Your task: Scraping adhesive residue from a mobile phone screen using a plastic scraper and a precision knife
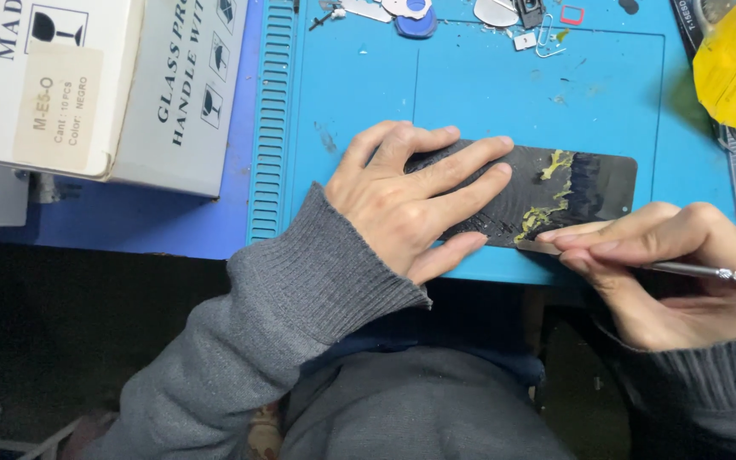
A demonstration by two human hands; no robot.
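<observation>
The left hand lies flat with fingers spread, pressing a dark panel down on the blue mat on the surface. The right hand pinches a thin metal tool, its tip touching yellow glue at the panel's near edge. This looks like scraping; the next push likely needs a low blade and a steady panel.

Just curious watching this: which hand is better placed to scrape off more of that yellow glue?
Probably the right hand: it holds the metal tool, tip at the yellow glue. The left hand lies flat on the dark panel.
</observation>
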